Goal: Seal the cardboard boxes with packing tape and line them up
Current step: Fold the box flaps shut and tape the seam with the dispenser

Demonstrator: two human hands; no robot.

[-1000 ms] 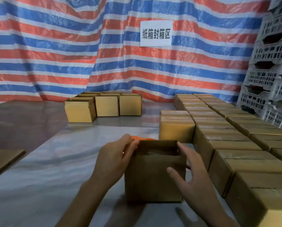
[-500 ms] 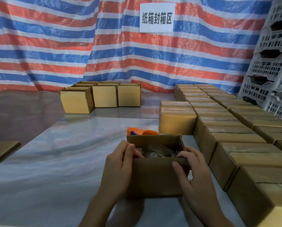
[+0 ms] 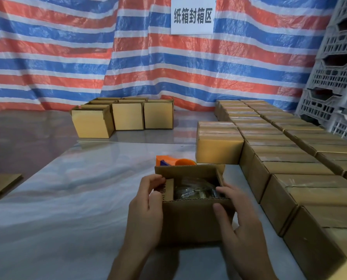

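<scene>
Cardboard boxes: one open under your hands, no tape on it yet

**Item in hand.** The open box stands on the table directly in front of you, just left of the lined-up rows. Its top is not closed. The far flap stands upright, and a clear-wrapped item shows inside.

**Hands.**
- Your left hand grips the left rim, with the fingers curled over the side flap, which tips inward.
- Your right hand clasps the near right corner, with the thumb on the front wall and the fingers hooked over the right rim.
- Neither hand holds tape.
- The orange tape dispenser lies on the table just behind the box.

**Done.** The sealed boxes stand in tight rows along your right with their tops closed. Glossy tape shows on the nearer ones. A shorter row ends just beyond the dispenser.

**Outstanding.**
- You have yet to fold the flaps of the box in hand, tape it and set it in line. In my judgement it belongs at the open end of the shorter row.
- A cluster of unsealed boxes waits at the far end of the table, well apart from the rows, with flaps up. I cannot tell exactly how many there are.

**Assessment.** Most of the work appears complete, with a smaller batch left.
</scene>
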